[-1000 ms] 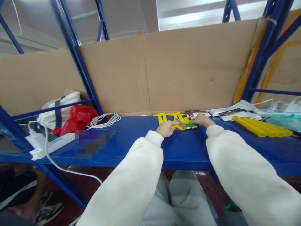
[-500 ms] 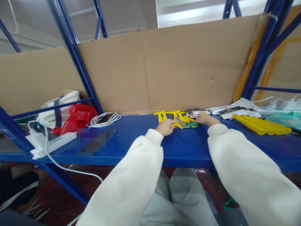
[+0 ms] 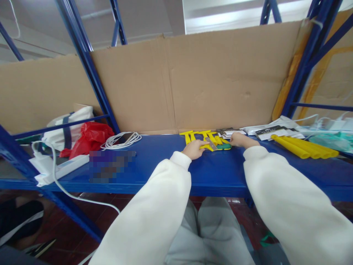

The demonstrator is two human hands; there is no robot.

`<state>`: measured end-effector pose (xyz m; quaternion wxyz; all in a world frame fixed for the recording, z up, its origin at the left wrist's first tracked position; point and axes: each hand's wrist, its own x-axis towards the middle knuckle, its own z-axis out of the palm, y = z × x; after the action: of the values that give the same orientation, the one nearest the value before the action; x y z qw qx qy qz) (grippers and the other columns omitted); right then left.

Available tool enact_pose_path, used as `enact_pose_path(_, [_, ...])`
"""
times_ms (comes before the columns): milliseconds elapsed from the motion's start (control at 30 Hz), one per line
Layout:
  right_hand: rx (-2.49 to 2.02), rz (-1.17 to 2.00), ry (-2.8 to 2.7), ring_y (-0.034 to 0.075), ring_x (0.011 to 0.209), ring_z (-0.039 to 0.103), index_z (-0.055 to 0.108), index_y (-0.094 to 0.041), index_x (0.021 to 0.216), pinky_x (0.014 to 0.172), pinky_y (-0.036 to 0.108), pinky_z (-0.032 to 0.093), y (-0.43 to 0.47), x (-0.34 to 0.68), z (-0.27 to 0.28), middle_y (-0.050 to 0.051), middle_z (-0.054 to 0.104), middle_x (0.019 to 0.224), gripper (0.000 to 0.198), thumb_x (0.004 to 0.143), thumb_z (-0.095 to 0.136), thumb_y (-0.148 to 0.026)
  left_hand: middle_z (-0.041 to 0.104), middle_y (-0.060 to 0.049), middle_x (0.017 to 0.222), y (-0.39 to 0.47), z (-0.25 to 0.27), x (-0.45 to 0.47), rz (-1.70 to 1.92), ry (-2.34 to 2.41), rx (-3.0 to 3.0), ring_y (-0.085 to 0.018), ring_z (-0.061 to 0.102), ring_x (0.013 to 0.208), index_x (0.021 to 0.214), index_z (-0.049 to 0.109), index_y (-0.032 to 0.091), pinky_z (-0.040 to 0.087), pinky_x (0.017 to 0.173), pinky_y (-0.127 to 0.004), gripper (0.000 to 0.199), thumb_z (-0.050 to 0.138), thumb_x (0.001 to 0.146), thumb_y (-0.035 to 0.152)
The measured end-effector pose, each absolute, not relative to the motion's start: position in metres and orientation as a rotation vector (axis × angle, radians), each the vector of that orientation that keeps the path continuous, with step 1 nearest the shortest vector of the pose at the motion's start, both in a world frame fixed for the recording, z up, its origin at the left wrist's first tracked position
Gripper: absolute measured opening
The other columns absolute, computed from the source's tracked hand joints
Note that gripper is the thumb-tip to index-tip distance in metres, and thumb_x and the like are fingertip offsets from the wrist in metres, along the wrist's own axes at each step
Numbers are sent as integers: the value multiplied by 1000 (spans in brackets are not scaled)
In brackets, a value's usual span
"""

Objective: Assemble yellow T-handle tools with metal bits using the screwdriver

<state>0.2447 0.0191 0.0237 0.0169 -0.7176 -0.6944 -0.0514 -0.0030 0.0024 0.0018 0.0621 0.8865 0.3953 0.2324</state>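
My left hand (image 3: pixel 193 149) is closed around the yellow handle of a scraper-like tool, with the index finger stretched along it. A flat grey metal plate (image 3: pixel 212 144) sits at the tool's right end. Just right of the plate is a green-and-yellow handle (image 3: pixel 224 146). My right hand (image 3: pixel 239 140) is curled shut at the right end of that handle; what its fingers pinch is hidden. Several yellow T-shaped tools (image 3: pixel 187 137) lie behind my left hand. Small dark-and-white packets (image 3: pixel 230 132) lie behind my right hand.
Yellow tubes (image 3: pixel 303 147) and flat packets (image 3: pixel 275 131) lie at right on the blue shelf (image 3: pixel 162 165). At left are a coiled white cable (image 3: pixel 122 140), a red bag (image 3: pixel 95 136) and a power strip (image 3: pixel 66 169). A cardboard sheet (image 3: pixel 220 81) stands behind.
Both hands stay almost where they were, around the same tools. The view has shifted very slightly; nothing is plainly picked up or let go.
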Motion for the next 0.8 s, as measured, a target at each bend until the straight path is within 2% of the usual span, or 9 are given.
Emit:
enact_pose_path(300, [-2216,-46,-2121,24,77,73,79,-15,78,63,26,50,21,255,20,13,76,75,14,79,68,-24,72,-6,132,4,1,-4,691,1224,2719,-24,66,124,131,71,25,49,109,-36,41,63,91,17])
enact_pose_path(667, [-2220,-129,-2085,28,96,74,80,-10,92,79,30,53,36,259,12,22,78,93,23,87,62,-23,72,-7,131,5,-1,-4,683,1224,2729,-24,67,122,131,71,24,50,108,-35,41,62,91,16])
enact_pose_path(800, [-2221,-54,-2010,29,96,74,79,-7,97,80,31,53,37,263,8,24,77,97,31,86,65,-32,73,-7,130,4,0,-5,695,1221,2721,-24,67,123,131,71,24,50,109,-37,42,62,91,15])
